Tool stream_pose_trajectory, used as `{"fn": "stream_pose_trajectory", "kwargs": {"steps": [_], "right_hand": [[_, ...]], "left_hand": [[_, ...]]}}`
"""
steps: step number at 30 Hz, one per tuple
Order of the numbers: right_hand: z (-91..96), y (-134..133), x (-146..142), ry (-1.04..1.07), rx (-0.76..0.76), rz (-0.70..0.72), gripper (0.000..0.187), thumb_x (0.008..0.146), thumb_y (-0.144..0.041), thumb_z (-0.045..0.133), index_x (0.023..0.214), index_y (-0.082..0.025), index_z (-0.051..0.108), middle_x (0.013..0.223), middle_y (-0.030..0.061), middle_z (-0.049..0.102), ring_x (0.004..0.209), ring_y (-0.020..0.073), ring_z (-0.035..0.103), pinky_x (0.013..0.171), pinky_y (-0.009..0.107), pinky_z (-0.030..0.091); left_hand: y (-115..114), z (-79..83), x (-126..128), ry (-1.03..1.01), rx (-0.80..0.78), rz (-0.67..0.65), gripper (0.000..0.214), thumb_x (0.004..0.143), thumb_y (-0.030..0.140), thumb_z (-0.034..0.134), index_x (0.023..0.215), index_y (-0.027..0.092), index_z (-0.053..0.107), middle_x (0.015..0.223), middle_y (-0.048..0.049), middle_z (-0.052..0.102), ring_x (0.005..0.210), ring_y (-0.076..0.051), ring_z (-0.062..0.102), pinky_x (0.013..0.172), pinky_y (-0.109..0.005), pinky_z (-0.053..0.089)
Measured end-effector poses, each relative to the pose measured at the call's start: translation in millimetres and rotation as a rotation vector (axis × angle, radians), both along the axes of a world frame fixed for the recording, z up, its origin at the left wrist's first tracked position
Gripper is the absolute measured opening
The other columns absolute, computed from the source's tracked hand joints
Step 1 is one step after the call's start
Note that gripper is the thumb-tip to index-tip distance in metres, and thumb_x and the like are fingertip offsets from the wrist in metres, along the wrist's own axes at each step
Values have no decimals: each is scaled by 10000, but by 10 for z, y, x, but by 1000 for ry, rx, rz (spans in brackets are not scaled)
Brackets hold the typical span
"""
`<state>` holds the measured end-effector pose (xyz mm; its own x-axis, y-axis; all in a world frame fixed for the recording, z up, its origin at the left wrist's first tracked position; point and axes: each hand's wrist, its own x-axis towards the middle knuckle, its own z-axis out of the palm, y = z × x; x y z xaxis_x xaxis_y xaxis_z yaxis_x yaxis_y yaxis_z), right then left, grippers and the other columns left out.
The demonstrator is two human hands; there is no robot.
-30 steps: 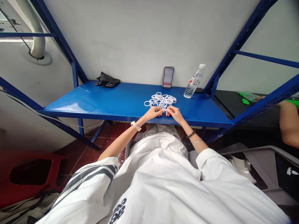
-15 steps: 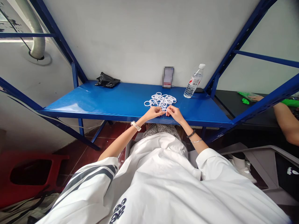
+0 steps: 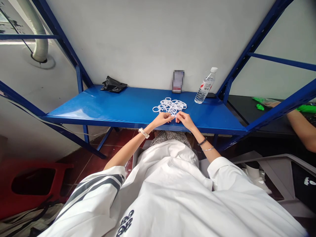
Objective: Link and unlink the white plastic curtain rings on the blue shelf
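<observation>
A loose pile of white rings (image 3: 171,104), perhaps hair ties, lies on the blue table (image 3: 118,108). Just in front of the pile, near the table's front edge, my left hand (image 3: 163,119) and my right hand (image 3: 184,119) meet almost fingertip to fingertip. Both are pinched on a small piece of one white ring, which shows between the thumbs. Most of that ring is hidden by my fingers.
A clear water bottle (image 3: 205,86) stands at the back right beside a phone-like upright object (image 3: 178,81), blurred out. A crumpled black plastic bag (image 3: 113,85) lies at the back left. Another person's arm (image 3: 301,130) reaches over a dark table at right, near green items.
Both hands keep their pinch in nearly the same place, with only slight finger movement. The pile is unchanged; the other person's arm at right has shifted slightly left.
</observation>
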<state>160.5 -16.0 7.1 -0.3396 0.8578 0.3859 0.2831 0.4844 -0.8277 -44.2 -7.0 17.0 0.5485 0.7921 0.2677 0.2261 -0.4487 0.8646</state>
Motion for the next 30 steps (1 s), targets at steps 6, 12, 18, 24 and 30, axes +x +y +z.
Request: {"fn": "stream_pose_trajectory", "kwargs": {"steps": [6, 12, 18, 24, 30], "right_hand": [[5, 1, 0, -11, 9, -8, 492, 904, -670, 516, 722, -216, 563, 641, 6, 637, 592, 155, 586, 639, 302, 508], [-7, 2, 2, -17, 19, -20, 510, 905, -679, 506, 696, -218, 560, 635, 12, 635, 595, 162, 588, 647, 312, 509], [-24, 13, -4, -12, 15, -29, 512, 896, -690, 507, 695, -222, 547, 636, 11, 638, 592, 165, 592, 645, 319, 519], [-29, 20, -1, -9, 4, -30, 485, 897, -657, 523, 686, -220, 547, 629, 14, 640, 587, 163, 593, 631, 315, 518], [-17, 14, -4, -9, -4, -29, 435, 901, -599, 541, 694, -217, 555, 631, 8, 643, 595, 160, 598, 634, 306, 518]], "left_hand": [[8, -10, 2, -3, 12, 2, 562, 856, 669, 547, 650, 147, 554, 636, -32, 606, 614, -121, 566, 596, -235, 413], [10, -2, 2, 2, 11, -4, 548, 860, 657, 547, 661, 146, 574, 659, -44, 624, 633, -132, 588, 611, -241, 439], [7, 1, 3, -1, 3, -3, 532, 856, 642, 563, 660, 148, 568, 646, -35, 617, 630, -127, 584, 609, -235, 437], [-2, 3, 5, 8, 14, 1, 520, 858, 628, 570, 659, 148, 565, 631, -31, 613, 615, -122, 566, 595, -235, 410], [-5, 3, 7, 5, 1, 7, 514, 843, 632, 581, 666, 150, 563, 636, -30, 609, 623, -127, 567, 603, -240, 413]]}}
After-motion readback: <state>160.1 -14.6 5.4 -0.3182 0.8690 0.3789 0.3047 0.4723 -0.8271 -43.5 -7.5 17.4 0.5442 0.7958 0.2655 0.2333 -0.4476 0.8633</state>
